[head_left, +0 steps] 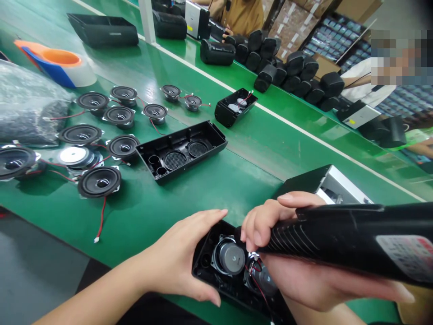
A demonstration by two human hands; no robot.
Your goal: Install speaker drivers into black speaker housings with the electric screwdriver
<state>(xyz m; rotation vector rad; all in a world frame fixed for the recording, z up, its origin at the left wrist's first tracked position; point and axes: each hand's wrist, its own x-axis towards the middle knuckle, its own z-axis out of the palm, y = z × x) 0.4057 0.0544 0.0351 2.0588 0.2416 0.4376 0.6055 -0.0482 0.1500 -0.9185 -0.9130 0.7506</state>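
Note:
My left hand spans the near-left end of a black speaker housing, thumb on one long side and fingers on the other. Inside the housing sit two speaker drivers, magnets up: one driver is plain to see, the other partly covered by my right hand. Red and black wires run from them. My right hand is wrapped round a black electric screwdriver, which lies almost level above the housing. Its tip is hidden behind my fingers, so contact with a screw cannot be seen.
A second open housing lies ahead, with several loose drivers to its left. Further off are another housing with drivers, an orange-and-blue tape roll and a plastic bag. A metal-fronted box stands right. Co-workers sit across the table.

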